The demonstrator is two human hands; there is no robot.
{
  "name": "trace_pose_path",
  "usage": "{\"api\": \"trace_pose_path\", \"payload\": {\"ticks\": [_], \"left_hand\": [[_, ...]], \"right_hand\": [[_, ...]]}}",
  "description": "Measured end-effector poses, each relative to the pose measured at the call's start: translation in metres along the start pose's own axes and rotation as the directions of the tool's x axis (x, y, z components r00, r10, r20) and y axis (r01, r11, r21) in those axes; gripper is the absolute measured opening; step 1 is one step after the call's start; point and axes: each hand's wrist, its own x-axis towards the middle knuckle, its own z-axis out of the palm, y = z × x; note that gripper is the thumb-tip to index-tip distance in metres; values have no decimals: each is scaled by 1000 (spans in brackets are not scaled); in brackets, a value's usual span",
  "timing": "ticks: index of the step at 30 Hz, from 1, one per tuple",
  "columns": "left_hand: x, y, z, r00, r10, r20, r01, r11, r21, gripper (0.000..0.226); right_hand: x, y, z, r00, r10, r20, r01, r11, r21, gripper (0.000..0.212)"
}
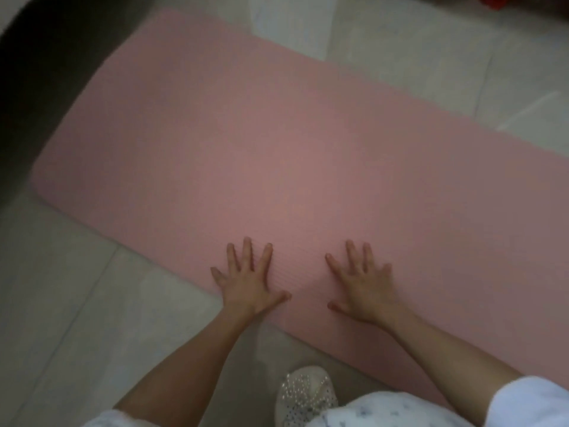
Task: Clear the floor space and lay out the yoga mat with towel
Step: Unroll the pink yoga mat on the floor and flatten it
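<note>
A pink ribbed yoga mat (277,155) lies unrolled flat on the pale tiled floor, running from the upper left to the right edge of the view. My left hand (248,280) rests palm down on the mat's near edge, fingers spread. A short way to its right, my right hand (365,285) also presses flat on the mat with fingers apart. Neither hand holds anything. No towel is in view.
Pale grey floor tiles (77,303) surround the mat. A dark piece of furniture (40,66) runs along the upper left beside the mat's far end. A red object (495,0) shows at the top right. My beaded white shoe (304,392) stands below the mat's edge.
</note>
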Motion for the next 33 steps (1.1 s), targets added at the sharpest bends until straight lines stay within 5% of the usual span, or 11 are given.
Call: {"api": "trace_pose_path", "payload": {"ticks": [10,15,23,33], "left_hand": [[-14,9,14,1000,-19,-18,19,1000,11,110],[-21,24,-16,989,-97,111,102,994,-39,91],[-135,137,-150,981,-86,172,92,995,-29,66],[-351,320,-406,987,128,-93,-145,967,-210,49]], "right_hand": [[-11,4,6,999,-32,18,31,999,35,95],[-17,21,-21,992,-102,75,90,985,144,70],[-145,112,-148,999,15,39,-34,842,538,40],[-396,230,-383,960,245,-133,-82,704,706,32]]}}
